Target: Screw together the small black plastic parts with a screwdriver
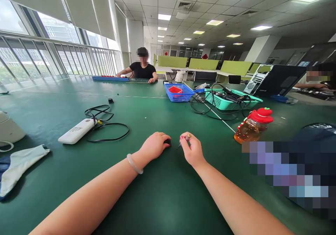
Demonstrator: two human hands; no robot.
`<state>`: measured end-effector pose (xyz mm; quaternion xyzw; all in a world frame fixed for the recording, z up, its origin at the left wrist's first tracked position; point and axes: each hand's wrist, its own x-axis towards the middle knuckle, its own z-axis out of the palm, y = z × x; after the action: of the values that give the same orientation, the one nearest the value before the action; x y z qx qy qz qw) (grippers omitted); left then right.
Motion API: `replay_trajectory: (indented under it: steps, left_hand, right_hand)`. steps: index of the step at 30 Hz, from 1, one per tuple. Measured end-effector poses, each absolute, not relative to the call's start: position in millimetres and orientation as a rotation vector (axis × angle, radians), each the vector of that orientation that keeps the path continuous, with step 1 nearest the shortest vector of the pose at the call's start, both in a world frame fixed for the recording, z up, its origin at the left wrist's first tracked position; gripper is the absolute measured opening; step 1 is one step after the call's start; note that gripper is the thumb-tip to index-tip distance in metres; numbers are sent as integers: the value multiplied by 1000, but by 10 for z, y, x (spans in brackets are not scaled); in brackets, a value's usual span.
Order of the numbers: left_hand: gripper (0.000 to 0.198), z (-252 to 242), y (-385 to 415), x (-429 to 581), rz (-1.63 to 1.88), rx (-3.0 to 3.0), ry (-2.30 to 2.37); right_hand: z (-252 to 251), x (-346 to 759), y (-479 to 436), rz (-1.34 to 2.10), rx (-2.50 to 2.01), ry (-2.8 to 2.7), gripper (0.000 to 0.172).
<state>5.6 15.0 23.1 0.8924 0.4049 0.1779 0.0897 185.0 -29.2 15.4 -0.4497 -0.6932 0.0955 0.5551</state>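
My left hand (154,145), with a pale bangle on its wrist, is closed over a small black part (168,142) that rests on the green table (162,193). My right hand (192,149) is closed in a pinch around a small screwdriver (185,138). Its thin tip points down and left toward the black part. The two hands are a few centimetres apart near the table's middle.
A white power strip (77,131) with a black cable (110,124) lies to the left, and a white cloth (18,163) sits at the far left. A red-capped bottle (252,125) stands to the right. Blue (179,92) and teal baskets (231,100) sit farther back. A person in black sits across.
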Motion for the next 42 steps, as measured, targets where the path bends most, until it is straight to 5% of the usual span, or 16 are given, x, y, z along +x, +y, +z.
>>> replay_trajectory:
  steps: [8, 15, 24, 42]
  left_hand:
    - [39, 33, 293, -56, 601, 2458, 1258]
    - [59, -27, 320, -74, 647, 2378, 1337]
    - [32, -27, 324, -91, 693, 2424, 1349]
    - [27, -108, 359, -113, 725, 2441, 1304]
  right_hand:
    - [196, 1844, -229, 311, -1167, -1646, 30]
    - [220, 1844, -468, -53, -821, -1954, 16]
    - [234, 1819, -544, -108, -611, -2084, 18]
    - [183, 1774, -573, -244, -626, -2325, 21]
